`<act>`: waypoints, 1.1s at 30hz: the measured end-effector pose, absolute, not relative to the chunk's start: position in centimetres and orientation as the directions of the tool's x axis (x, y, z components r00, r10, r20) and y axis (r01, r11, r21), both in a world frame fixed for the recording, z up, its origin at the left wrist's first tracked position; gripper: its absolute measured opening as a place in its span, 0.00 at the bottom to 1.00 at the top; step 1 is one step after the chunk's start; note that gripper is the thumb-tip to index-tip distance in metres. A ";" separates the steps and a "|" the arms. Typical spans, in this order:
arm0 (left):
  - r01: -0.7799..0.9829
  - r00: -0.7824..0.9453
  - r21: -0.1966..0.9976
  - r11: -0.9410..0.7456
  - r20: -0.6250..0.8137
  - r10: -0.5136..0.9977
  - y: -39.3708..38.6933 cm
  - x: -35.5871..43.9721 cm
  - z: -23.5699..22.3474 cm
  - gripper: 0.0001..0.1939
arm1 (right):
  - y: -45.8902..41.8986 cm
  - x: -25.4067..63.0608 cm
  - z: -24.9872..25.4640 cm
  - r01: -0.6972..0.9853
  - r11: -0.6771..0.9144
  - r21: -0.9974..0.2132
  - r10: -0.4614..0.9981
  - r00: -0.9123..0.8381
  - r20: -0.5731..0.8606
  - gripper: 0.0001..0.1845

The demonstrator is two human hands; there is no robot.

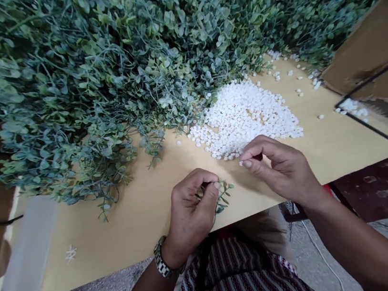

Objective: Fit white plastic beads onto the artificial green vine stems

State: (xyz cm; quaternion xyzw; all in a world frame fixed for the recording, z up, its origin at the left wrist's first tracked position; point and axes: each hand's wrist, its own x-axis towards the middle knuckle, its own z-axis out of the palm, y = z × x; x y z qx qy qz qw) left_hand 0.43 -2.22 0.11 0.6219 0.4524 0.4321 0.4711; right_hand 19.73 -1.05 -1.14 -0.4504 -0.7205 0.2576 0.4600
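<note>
My left hand point(192, 208), with a metal watch at the wrist, is closed around a small green artificial leaf sprig point(223, 193) just above the table's near edge. My right hand point(279, 166) is beside it, fingers pinched on a tiny white bead point(241, 163). The two hands are a few centimetres apart. A heap of small white beads point(247, 116) lies on the pale wooden table point(119, 228) just beyond my right hand.
A large pile of artificial green foliage point(114, 70) covers the table's far and left parts. A cardboard box point(375, 47) with a black wire frame point(373, 115) stands at the right. A clear plastic bag point(29, 255) and a white star-shaped piece point(71, 253) lie at left.
</note>
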 end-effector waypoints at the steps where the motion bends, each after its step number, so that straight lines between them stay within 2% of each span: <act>1: 0.155 0.226 0.977 -0.148 0.111 0.968 -2.3 0.5 0.1 0.06 | -1.3 19.4 -1.0 0.320 0.407 -0.855 0.913 -0.152 0.378 0.02; 4: 0.145 0.254 0.977 -0.156 0.116 0.960 -2.5 0.6 0.2 0.06 | -1.9 18.5 -0.8 0.055 0.211 -0.976 0.962 -0.190 0.197 0.03; 6: 0.127 0.280 0.977 -0.170 0.129 0.951 -2.6 0.7 0.3 0.05 | -2.0 18.1 -1.0 -0.077 0.092 -0.993 0.963 -0.245 0.108 0.06; 9: 0.106 0.310 0.976 -0.192 0.151 0.939 -2.7 0.8 0.3 0.03 | -2.0 17.9 -1.5 -0.181 0.000 -0.983 0.960 -0.276 0.051 0.07; 17: 0.158 0.302 0.945 -0.286 0.229 0.925 -2.6 1.2 0.0 0.04 | -2.0 17.5 -1.9 -0.258 -0.049 -0.965 0.962 -0.273 0.025 0.11; 23: 0.183 0.345 0.921 -0.343 0.266 0.900 -2.5 1.4 0.2 0.06 | -2.0 17.4 -2.5 -0.352 -0.072 -0.933 0.954 -0.297 0.038 0.09; 33: 0.158 0.360 0.921 -0.357 0.283 0.889 -2.4 1.3 0.0 0.06 | -2.1 17.4 -2.5 -0.364 -0.076 -0.928 0.949 -0.313 0.045 0.09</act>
